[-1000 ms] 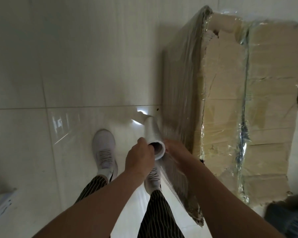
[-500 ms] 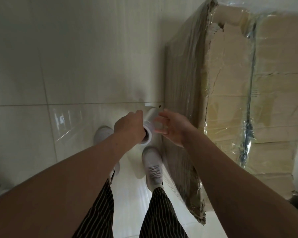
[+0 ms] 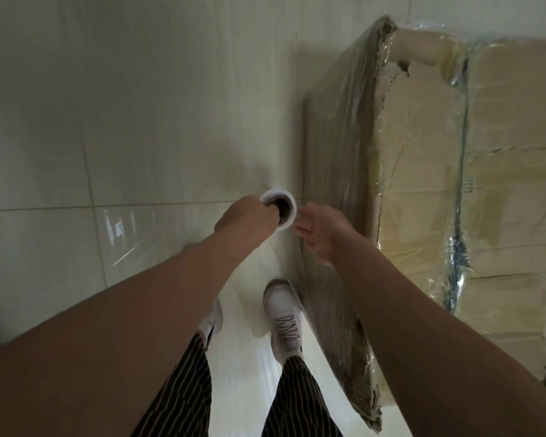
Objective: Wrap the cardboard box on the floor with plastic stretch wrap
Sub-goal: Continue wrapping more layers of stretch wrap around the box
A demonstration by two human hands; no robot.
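Glossy pale floor tiles (image 3: 44, 137) are filling the left of the view, catching a faint window reflection near the grout line. Moving rightward, the person's left hand (image 3: 246, 217) is reaching forward with its fingers tucked into the open core of the stretch wrap roll (image 3: 282, 205), gripping it from the end so that the white ring of the roll is facing the camera. Just beside it, the right hand (image 3: 320, 230) is hovering with fingers spread and loosely curved, palm turned toward the roll, very close to its rim, though whether it is touching cannot be told. Below the hands, striped trousers (image 3: 183, 389) and a white shoe (image 3: 286, 316) are standing on the tiles, the shoe sitting just beside the box's lower edge. Farther right, the cardboard box (image 3: 501, 184) is resting on the floor, its near side face already lying under smooth layers of clear film (image 3: 341, 184), while a bunched, shiny band of film is running across its torn, taped top. A sheet of film is stretching from the roll down toward the wrapped side.
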